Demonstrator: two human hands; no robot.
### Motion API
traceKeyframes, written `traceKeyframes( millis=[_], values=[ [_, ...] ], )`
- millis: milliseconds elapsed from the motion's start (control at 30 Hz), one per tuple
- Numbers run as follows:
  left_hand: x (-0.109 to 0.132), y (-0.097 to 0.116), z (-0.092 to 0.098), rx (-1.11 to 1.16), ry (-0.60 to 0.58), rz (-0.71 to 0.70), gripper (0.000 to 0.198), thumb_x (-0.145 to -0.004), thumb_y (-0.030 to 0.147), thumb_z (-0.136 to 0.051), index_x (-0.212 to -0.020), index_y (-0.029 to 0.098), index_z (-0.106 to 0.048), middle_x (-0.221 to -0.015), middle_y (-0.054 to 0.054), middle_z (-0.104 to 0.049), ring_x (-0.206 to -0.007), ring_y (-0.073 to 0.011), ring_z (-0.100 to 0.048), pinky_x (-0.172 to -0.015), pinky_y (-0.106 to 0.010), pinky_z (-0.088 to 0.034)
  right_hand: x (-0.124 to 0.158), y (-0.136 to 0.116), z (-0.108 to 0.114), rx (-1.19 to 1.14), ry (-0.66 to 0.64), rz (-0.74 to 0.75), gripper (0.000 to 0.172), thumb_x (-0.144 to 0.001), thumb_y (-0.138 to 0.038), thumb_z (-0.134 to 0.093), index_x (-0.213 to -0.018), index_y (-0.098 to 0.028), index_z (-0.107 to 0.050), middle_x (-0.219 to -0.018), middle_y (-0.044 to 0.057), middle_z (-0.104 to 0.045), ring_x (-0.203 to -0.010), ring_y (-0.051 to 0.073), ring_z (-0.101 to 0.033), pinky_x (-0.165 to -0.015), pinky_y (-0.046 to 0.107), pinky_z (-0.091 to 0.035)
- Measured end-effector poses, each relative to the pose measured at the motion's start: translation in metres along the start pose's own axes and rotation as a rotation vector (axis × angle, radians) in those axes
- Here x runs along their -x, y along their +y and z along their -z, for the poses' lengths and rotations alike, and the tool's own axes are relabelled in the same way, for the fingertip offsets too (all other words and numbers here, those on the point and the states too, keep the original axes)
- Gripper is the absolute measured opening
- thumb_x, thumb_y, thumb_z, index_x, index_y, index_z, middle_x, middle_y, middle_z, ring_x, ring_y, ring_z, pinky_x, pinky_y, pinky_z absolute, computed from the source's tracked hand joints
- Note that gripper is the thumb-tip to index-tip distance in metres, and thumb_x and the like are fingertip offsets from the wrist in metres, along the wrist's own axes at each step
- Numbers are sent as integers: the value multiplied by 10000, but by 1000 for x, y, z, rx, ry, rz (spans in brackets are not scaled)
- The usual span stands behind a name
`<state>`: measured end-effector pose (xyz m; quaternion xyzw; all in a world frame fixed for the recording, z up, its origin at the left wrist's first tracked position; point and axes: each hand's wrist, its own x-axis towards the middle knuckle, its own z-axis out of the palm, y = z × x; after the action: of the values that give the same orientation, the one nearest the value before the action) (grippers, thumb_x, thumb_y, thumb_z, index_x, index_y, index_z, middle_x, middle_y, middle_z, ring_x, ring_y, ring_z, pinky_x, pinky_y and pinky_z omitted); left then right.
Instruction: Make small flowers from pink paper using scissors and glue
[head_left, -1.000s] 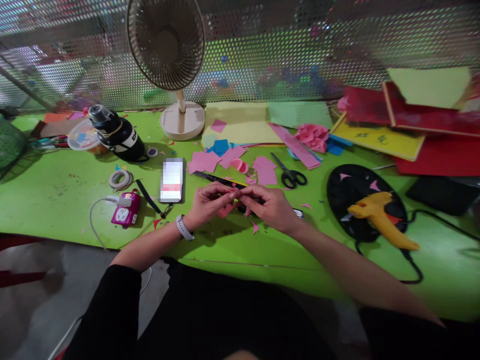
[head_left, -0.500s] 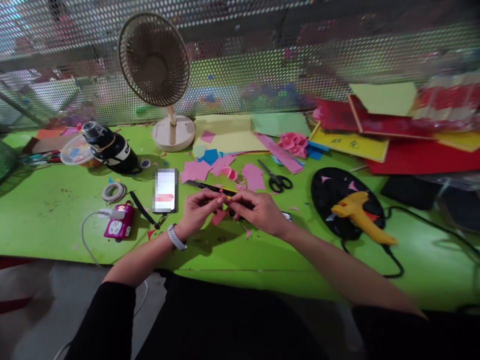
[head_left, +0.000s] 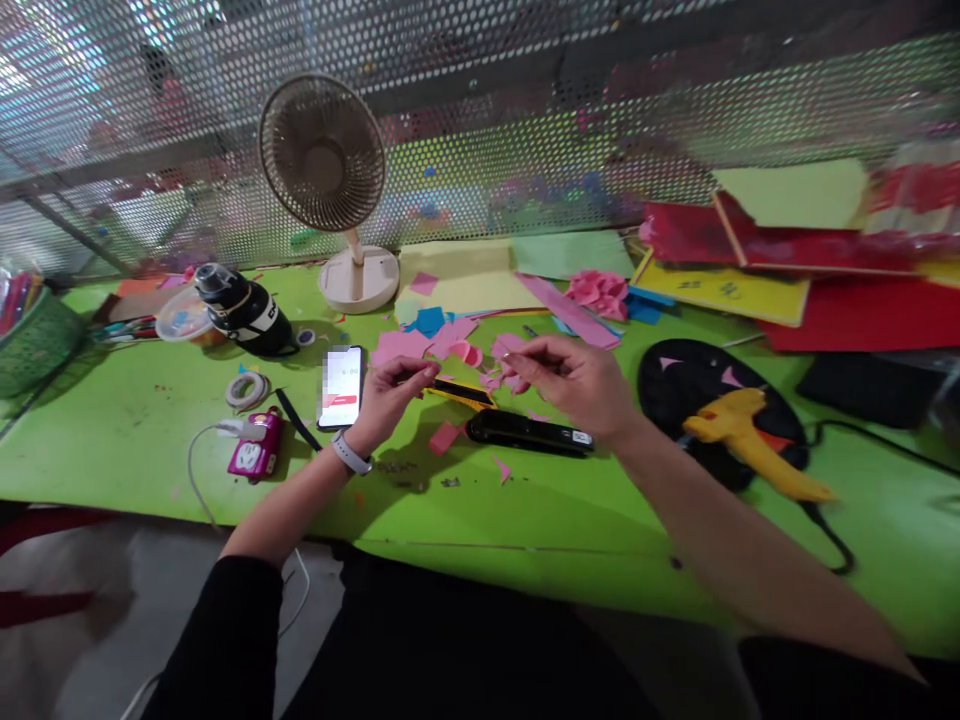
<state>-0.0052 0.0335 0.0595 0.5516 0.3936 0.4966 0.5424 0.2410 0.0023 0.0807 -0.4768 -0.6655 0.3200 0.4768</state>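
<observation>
1. Head view, progress: apparently cut already, flat pink paper pieces on the desk, beyond the long black object. Seemingly shaped already, a curled pink piece beyond the left end of the long black object and a ruffled pink paper cluster well beyond its right end.
2. Head view, remaining: judging by so many flat pieces, probably more shaping left. Lying just off the left end of the long black object, a small pink paper block; on its near side, a loose pink scrap.
3. Head view, grip: left hand beyond and left of the long black object, thumb and fingertips brought together; right hand beyond its right end, thumb and forefinger close at the tips. Held well apart. Cannot tell about anything thin pinched in either.
4. Head view, paper against hands: beyond the long black object, flat pieces behind both sets of fingertips, curled piece between.
</observation>
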Motion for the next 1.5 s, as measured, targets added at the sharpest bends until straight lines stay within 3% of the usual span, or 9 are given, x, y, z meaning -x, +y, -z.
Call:
traceKeyframes(
  millis=[100,233,400,567,733,1133,1367,1500],
  values=[
    [-2,-2,-2,-79,-55,15,269,-737,400,-819,-846,164,-749,-748,-25,-717,-615,-80,-602,-559,-206,-471,-10,15,15,350,39,63,201,-889,-411,-654,-860,-229,-734,-831,53,-730,-665,184,-652,-604,331,-512],
    [-5,-10,-5,-142,-95,42,291,-743,419,-807,-869,163,-752,-782,-38,-733,-654,-95,-624,-589,-218,-489,-23,45,32,698,-63,-53,141,-871,-317,-662,-803,-235,-755,-859,65,-743,-715,223,-657,-595,341,-452],
    [-6,-19,-7,-127,-81,83,300,-734,415,-813,-868,153,-750,-739,-25,-714,-618,-85,-597,-570,-211,-471,-30,64,40,798,-143,-214,110,-845,-289,-665,-804,-238,-754,-864,54,-775,-792,239,-688,-599,324,-427],
    [-3,-20,-8,-118,-110,119,308,-732,415,-813,-858,143,-744,-724,-25,-705,-579,-78,-569,-557,-215,-461,-29,60,34,820,-228,-341,87,-829,-251,-676,-811,-213,-752,-886,66,-780,-803,225,-696,-631,315,-446],
    [0,-21,-8,-89,-126,123,301,-736,406,-814,-872,147,-746,-733,-24,-701,-592,-81,-578,-563,-216,-467,-28,55,27,794,-301,-363,76,-846,-211,-669,-853,-191,-742,-904,68,-774,-826,215,-689,-677,307,-466],
    [2,-31,-5,-40,-128,138,298,-745,400,-814,-905,157,-751,-759,-29,-715,-603,-79,-586,-587,-211,-492,-34,72,81,1040,27,-472,181,-925,-267,-563,-966,-208,-729,-1029,138,-753,-872,284,-680,-715,363,-477],
    [4,-31,-4,-31,-123,142,286,-746,392,-813,-905,162,-751,-762,-32,-714,-609,-79,-595,-588,-213,-503,-38,91,71,1084,39,-478,291,-935,-300,-529,-1065,-122,-720,-925,214,-749,-824,316,-698,-704,393,-508],
    [4,-30,-4,-23,-116,150,289,-739,394,-818,-892,160,-747,-757,-31,-711,-609,-79,-597,-587,-213,-503,-40,86,61,1074,24,-521,325,-923,-239,-545,-1192,-119,-683,-1035,223,-745,-895,323,-709,-734,386,-512]
  ],
)
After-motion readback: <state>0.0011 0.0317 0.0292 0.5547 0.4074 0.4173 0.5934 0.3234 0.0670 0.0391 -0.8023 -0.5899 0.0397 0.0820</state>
